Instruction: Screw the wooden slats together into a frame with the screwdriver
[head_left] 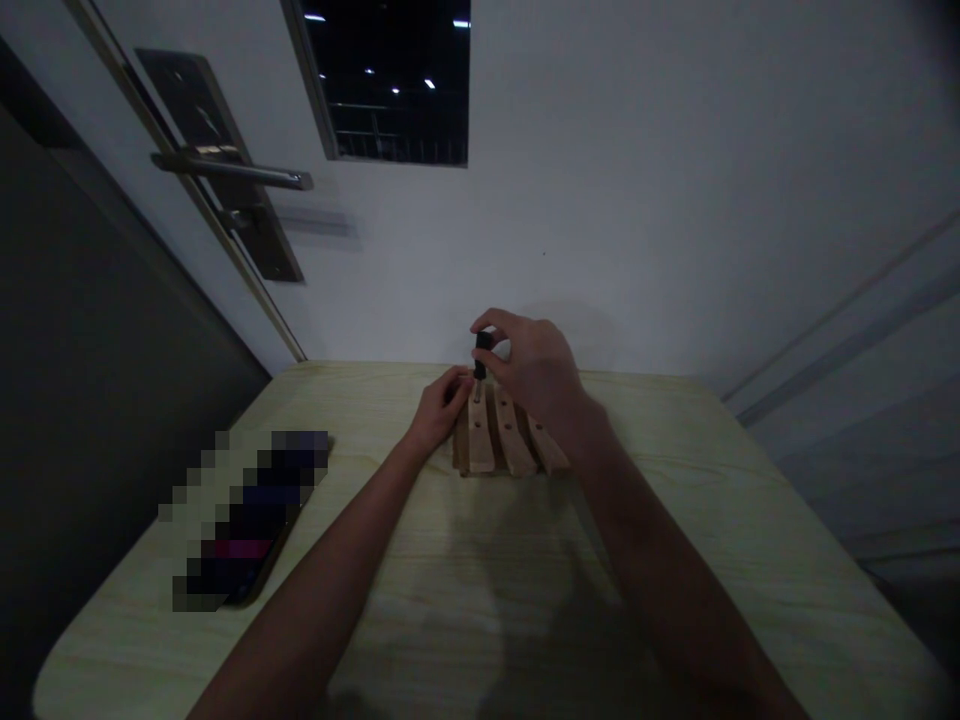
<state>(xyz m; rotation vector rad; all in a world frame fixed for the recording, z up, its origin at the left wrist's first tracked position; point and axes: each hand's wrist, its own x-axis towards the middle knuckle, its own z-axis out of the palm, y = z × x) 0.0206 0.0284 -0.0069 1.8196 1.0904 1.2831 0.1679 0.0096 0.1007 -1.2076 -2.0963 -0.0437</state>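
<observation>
A screwdriver point(482, 352) with a short black handle is pinched near its top by my right hand point(538, 362). It stands nearly upright, its shaft meeting the far end of the leftmost pale wooden strip point(481, 450). That strip lies beside two similar pieces, a middle strip point(514, 447) and a right strip point(546, 450), on a brown wooden base point(462, 450). Dark round holes or screw heads show in the strips; which, I cannot tell. My left hand point(441, 405) grips the left side of the wooden assembly, its fingertips close to the screwdriver shaft.
The assembly rests near the back of a pale wood-grain table point(405, 590). A phone-like dark object point(262, 560), partly pixelated, lies on the left. Behind the table stands a white door point(637, 200) with a metal handle point(247, 172) and a dark window point(397, 90).
</observation>
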